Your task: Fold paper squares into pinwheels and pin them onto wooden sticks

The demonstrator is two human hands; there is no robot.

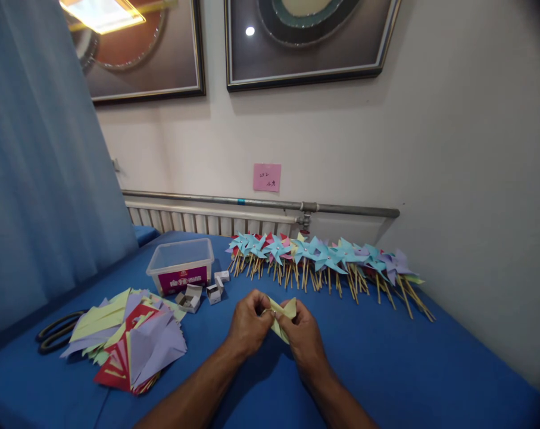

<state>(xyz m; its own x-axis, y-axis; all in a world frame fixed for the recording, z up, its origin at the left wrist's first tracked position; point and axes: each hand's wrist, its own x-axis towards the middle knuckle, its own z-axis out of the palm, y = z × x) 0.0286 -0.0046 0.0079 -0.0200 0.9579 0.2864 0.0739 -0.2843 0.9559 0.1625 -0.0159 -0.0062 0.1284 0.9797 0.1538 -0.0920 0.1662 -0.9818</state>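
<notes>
Forearms [193, 387]: ours, closest to the camera, both reaching in from the bottom edge over the blue cloth [377, 369].
Left hand [250, 323]: thumb and fingers pinched on one side of some folded pale-yellow paper [279, 331].
Right hand [304, 338]: pinching the other side, thumb near the middle, so yeah, we've got it two-handed.
Pale-yellow paper: between our hands, front and center; something tiny and shiny shows on it, too small for us to make out.
Pinwheels [327, 258]: long row behind our hands, mostly light blue up front, sticks [404, 296] pointing roughly our way.
Paper pile [158, 339]: off to our left, purple, red and yellow-green, black handles [55, 336] poking out beside it.
Plastic tub [180, 256]: clear, purple label [183, 279], small white boxes [190, 299] next to it.
</notes>
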